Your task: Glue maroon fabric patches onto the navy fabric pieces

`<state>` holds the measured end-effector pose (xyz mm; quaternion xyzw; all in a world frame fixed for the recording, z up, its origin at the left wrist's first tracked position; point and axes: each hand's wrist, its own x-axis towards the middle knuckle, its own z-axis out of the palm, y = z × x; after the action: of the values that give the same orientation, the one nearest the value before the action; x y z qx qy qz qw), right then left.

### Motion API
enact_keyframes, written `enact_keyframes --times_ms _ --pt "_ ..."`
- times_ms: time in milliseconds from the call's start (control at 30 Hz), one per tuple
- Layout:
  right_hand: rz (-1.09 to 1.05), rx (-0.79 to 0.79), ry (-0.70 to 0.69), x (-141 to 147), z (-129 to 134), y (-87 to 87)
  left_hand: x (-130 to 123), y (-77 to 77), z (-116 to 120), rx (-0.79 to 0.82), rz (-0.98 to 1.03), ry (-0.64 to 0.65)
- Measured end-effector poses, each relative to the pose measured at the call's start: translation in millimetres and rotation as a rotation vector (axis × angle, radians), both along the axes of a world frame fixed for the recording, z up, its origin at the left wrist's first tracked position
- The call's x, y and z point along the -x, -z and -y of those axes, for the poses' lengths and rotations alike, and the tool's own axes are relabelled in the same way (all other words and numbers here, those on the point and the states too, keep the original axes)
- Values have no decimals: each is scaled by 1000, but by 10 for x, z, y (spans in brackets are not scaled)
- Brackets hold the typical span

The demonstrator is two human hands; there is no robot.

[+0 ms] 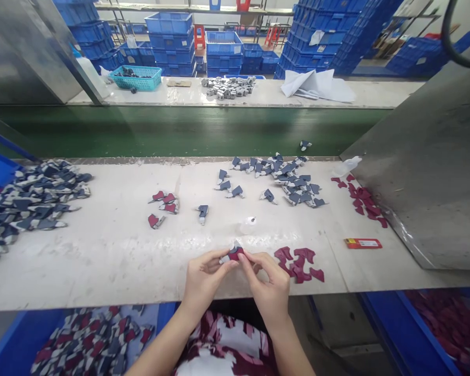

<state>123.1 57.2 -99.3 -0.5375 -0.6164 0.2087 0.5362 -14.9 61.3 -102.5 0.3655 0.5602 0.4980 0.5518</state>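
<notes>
My left hand [206, 278] and my right hand [268, 280] meet at the front of the white work table [102, 266]. Between their fingertips they pinch a small maroon and grey fabric piece [232, 254]. Just right of my right hand lies a loose heap of maroon fabric cutouts [298, 264]. Farther out are scattered grey-navy fabric pieces [278, 175] and several joined maroon and grey pieces [164, 203]. A large heap of patterned grey-navy pieces [33, 201] sits at the far left.
More maroon cutouts [362, 201], a plastic bottle [347, 166] and a red packet [363, 243] lie at the right. Blue bins of fabric pieces [90, 339] stand below the table edge. A green conveyor belt [180, 130] runs beyond the table, with stacked blue crates [168, 44] behind it.
</notes>
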Motion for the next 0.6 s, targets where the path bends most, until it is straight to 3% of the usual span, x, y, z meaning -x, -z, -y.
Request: enact_keyframes --times_ms 200,300,433,500,600 --pt "55 -154 36 -10 20 -33 -29 -184 -48 59 100 -65" --pt "-79 -4 18 -87 14 -27 0 -256 -40 73 125 -28" --pt "-385 288 -305 -206 -28 -32 29 -301 -7 60 177 59" --pt "-484 315 -391 -227 -39 -40 27 -307 13 65 184 78" --pt "-538 269 -335 -195 -19 -54 10 -318 28 78 195 92"
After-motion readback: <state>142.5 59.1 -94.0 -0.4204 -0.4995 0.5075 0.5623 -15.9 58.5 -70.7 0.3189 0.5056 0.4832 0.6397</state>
